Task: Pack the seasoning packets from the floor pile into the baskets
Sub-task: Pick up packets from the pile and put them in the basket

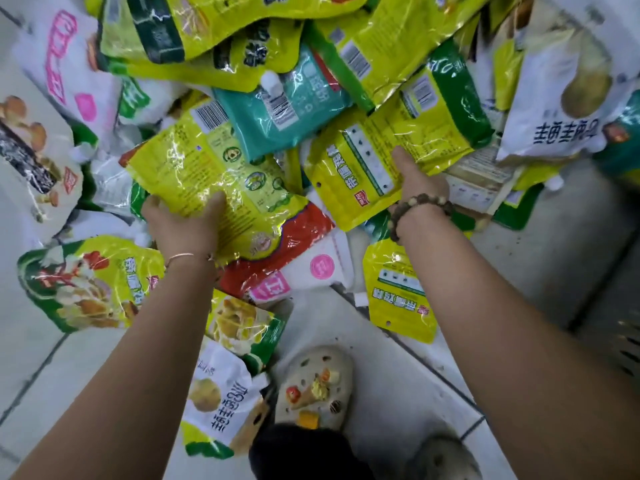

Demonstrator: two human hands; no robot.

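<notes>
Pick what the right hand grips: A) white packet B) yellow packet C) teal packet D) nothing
B: the right hand pinches a yellow packet, thumb on top, fingers hidden beneath its edge; the teal packet lies further up the pile, untouched. The left hand grips a second yellow packet.

Shop or stockroom by the looks: heap of barcoded retail seasoning packets (287, 109) dumped on tiled floor (398, 393).
</notes>
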